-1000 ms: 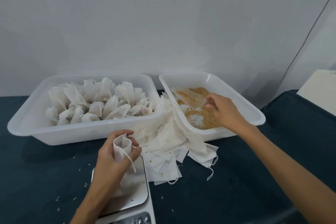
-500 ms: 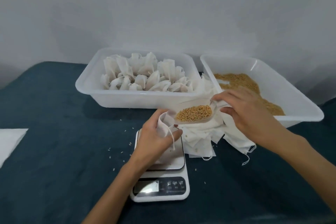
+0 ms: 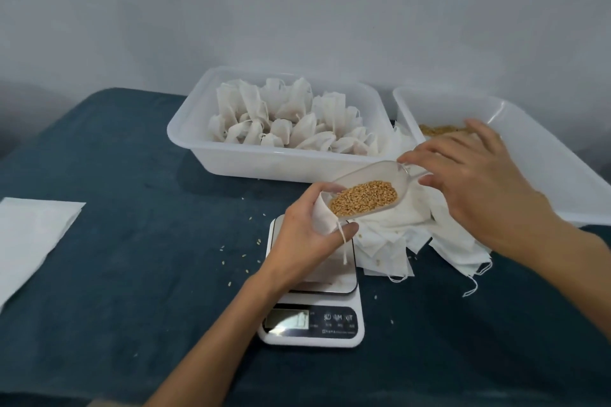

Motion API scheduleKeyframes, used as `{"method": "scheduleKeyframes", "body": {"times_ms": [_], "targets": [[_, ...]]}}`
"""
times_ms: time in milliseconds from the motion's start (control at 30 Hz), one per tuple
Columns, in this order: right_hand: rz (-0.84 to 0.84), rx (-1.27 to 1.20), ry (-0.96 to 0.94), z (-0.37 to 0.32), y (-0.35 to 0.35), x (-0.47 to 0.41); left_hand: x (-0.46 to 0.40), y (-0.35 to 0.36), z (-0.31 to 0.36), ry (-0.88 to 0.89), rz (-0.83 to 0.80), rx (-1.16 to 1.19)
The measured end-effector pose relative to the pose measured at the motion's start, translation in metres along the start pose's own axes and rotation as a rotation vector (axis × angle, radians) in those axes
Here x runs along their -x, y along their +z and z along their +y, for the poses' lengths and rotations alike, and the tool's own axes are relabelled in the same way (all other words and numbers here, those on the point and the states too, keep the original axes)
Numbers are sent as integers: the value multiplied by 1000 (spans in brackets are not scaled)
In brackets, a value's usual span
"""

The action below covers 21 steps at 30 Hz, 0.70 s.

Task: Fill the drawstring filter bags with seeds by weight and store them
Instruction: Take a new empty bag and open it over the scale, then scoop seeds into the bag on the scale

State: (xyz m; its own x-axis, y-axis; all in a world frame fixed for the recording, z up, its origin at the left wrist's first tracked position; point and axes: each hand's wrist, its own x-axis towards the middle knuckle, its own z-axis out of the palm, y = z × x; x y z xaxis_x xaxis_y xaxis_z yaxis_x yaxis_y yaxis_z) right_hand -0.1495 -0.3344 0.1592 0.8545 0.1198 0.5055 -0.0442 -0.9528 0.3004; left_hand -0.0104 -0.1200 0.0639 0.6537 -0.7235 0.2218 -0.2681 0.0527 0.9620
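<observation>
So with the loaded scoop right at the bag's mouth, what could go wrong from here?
1. The scoop is heaped with seeds and looks wider than the bag opening the left hand holds, so grains may spill; some loose grains already lie on the cloth.
2. The left hand holds the bag over the scale; any pressing on it could skew the weight.
3. The scale's display is too blurred to read.

wall [image 3: 297, 3]: plain pale grey | table [image 3: 115, 175]: dark teal cloth
</observation>
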Motion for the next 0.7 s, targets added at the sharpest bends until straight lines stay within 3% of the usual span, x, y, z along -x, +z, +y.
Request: {"method": "scheduleKeyframes", "body": {"times_ms": [700], "targets": [[-2,37,-15,-15,-20,-6,0,1,1,-13,5,-25]]}}
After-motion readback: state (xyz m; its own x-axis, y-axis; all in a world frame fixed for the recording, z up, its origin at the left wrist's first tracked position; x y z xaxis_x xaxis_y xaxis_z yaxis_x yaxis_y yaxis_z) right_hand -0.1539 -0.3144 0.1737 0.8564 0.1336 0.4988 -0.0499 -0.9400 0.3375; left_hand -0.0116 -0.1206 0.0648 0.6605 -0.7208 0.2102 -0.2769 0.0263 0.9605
